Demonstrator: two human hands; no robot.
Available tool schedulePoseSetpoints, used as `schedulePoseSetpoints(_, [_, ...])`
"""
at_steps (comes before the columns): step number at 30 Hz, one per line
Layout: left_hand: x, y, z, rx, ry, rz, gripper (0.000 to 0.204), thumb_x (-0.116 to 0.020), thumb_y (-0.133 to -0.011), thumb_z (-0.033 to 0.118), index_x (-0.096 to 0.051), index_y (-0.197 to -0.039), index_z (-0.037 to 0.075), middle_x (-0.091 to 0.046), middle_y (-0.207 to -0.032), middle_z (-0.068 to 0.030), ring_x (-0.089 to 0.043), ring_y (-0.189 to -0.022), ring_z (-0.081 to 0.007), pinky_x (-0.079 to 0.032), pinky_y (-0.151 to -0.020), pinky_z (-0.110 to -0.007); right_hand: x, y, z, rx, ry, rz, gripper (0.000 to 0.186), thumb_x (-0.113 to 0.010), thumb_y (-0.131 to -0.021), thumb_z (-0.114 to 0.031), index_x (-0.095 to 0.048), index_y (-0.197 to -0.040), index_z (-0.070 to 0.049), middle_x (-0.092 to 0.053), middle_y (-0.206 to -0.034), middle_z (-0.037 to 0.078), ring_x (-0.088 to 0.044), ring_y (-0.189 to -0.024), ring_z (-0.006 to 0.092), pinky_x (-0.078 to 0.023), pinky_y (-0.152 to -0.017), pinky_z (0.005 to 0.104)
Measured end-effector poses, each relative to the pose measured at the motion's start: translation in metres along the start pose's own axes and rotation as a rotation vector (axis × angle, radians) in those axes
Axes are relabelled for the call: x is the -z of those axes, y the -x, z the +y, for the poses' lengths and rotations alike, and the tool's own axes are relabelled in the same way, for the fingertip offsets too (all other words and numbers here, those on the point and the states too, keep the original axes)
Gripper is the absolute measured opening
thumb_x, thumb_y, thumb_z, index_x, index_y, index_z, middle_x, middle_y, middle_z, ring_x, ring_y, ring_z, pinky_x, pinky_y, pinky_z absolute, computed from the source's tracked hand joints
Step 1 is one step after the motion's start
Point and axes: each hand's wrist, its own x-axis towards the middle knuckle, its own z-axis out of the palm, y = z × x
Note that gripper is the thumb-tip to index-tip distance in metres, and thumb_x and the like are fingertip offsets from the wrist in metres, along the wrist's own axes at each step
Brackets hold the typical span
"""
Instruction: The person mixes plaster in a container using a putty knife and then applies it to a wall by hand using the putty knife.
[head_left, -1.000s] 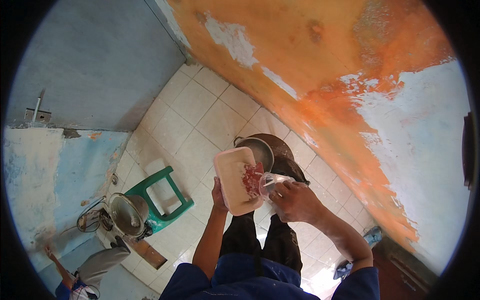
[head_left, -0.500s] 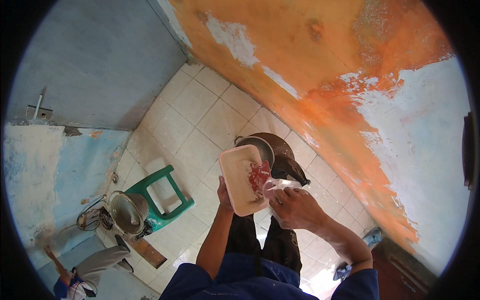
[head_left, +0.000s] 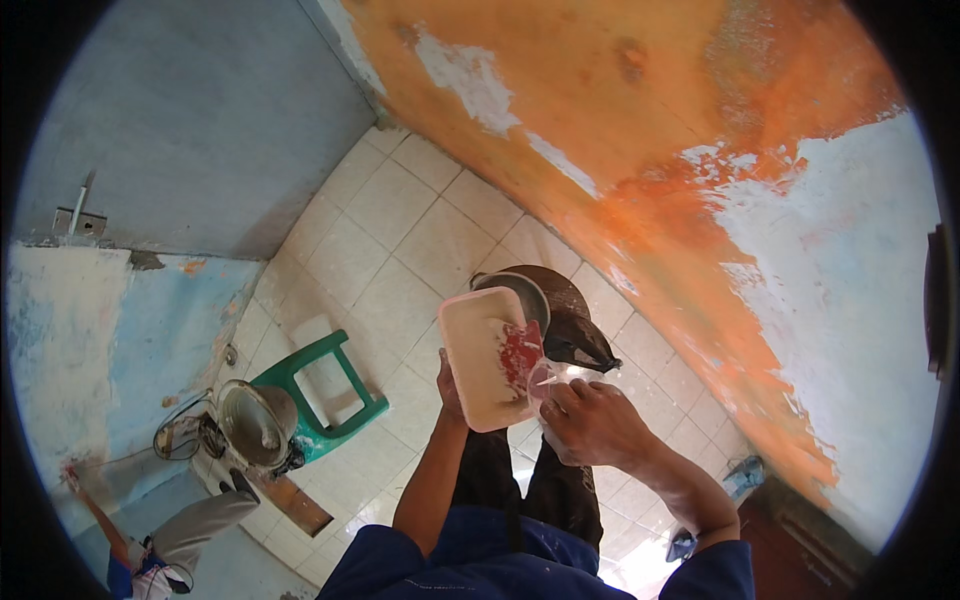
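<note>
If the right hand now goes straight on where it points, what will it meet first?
Likely the pink-rimmed tray, through the clear plastic cup in the right hand; depth is unclear, cup and tray may already touch.

A room under renovation, by its look; whether in a home cannot be told. Right of the right hand rises an orange wall with broad whitish patches; far left of the left hand, a blue wall is equally blotchy. Pale floor tiles lie below both, with a smeared bucket toward the left.
</note>
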Motion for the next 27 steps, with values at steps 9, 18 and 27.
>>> schedulePoseSetpoints(9, [0.005, 0.004, -0.002, 0.004, 0.036, 0.057, 0.066, -0.037, -0.095, 0.058, -0.042, -0.138, 0.008, -0.053, -0.132, -0.0138, -0.053, -0.117, -0.0302, -0.044, -0.101, -0.046, 0.006, 0.001, 0.002, -0.131, -0.131, 0.140, 0.029, -0.067, -0.074, -0.018, -0.063, -0.098, -0.002, -0.057, -0.085, 0.011, -0.062, -0.074, 0.0253, -0.053, -0.058, 0.0350])
schedulePoseSetpoints(18, [0.000, 0.017, 0.006, 0.033, -0.017, 0.105, 0.069, -0.037, -0.094, 0.060, -0.039, -0.140, 0.009, -0.051, -0.134, -0.0138, -0.052, -0.120, -0.0308, -0.043, -0.102, -0.047, -0.055, 0.009, 0.043, -0.552, -0.449, 0.659, 0.026, -0.079, -0.068, -0.013, -0.061, -0.085, -0.003, -0.060, -0.070, 0.010, -0.061, -0.059, 0.0193, -0.049, -0.055, 0.0290])
schedulePoseSetpoints(27, [-0.005, 0.054, 0.028, -0.018, -0.151, 0.156, 0.070, -0.037, -0.094, 0.061, -0.038, -0.141, 0.009, -0.050, -0.135, -0.0137, -0.051, -0.120, -0.0310, -0.042, -0.102, -0.047, -0.251, -0.044, 0.094, -0.656, -0.478, 0.527, 0.028, -0.077, -0.070, -0.020, -0.065, -0.087, -0.001, -0.066, -0.081, 0.016, -0.065, -0.072, 0.0351, -0.053, -0.067, 0.0397])
